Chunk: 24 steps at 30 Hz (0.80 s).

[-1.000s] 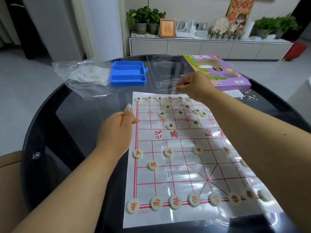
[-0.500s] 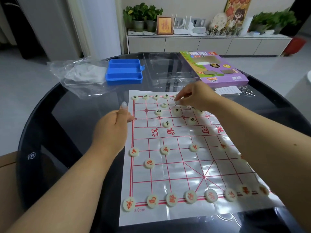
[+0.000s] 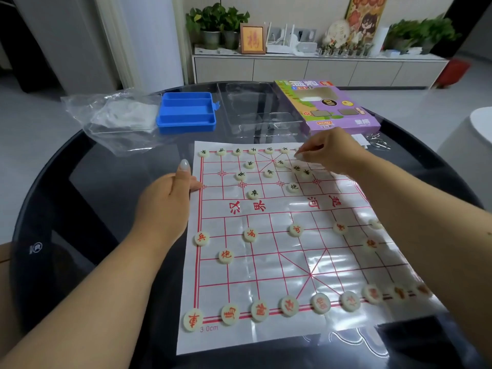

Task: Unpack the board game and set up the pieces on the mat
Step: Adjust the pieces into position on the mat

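- Head view: my left hand (image 3: 170, 198) lies with loosely curled fingers on the mat's (image 3: 266, 262) left edge, thumb up, holding nothing; I judge it pins the sheet flat.
- My right hand (image 3: 328, 153) pinches a pale piece (image 3: 298, 155) just beside the far back row, likely the next rank slot.
- Red pieces (image 3: 259, 311) line the near edge.
- Blue tray (image 3: 186, 113) and clear insert (image 3: 258, 110) look emptied; the purple box (image 3: 327, 105) lies flat beyond.
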Each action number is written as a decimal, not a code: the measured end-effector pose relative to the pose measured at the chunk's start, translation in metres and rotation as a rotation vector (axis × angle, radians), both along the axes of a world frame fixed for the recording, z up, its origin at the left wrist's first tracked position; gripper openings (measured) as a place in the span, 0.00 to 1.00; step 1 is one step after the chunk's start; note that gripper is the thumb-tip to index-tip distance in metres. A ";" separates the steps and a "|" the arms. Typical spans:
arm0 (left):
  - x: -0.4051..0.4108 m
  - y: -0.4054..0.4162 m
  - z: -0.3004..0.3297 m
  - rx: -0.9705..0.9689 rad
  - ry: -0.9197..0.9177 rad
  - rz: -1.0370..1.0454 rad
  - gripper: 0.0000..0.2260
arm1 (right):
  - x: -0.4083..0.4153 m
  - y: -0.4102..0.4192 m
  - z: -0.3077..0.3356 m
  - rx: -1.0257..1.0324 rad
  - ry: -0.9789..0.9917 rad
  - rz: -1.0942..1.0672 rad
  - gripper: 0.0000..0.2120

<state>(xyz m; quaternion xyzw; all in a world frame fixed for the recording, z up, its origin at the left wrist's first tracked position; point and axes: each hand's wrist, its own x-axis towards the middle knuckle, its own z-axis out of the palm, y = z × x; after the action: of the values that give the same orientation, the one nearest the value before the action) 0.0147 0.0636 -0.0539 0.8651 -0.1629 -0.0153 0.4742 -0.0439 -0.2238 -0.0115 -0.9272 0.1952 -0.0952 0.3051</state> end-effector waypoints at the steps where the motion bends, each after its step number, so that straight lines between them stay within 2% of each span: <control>1: 0.000 0.000 0.000 -0.003 -0.002 -0.001 0.28 | -0.003 -0.004 -0.002 0.002 -0.011 -0.026 0.05; 13: 0.000 -0.001 -0.003 -0.003 -0.010 0.008 0.29 | -0.025 -0.020 -0.002 -0.020 0.086 -0.001 0.04; 24: -0.001 -0.001 -0.001 -0.007 -0.018 0.001 0.28 | -0.020 -0.015 -0.006 -0.057 0.140 0.095 0.10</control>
<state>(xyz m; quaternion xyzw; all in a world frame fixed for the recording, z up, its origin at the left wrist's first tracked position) 0.0136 0.0621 -0.0551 0.8637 -0.1665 -0.0068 0.4757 -0.0637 -0.2393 -0.0180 -0.9482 0.1690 -0.0208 0.2682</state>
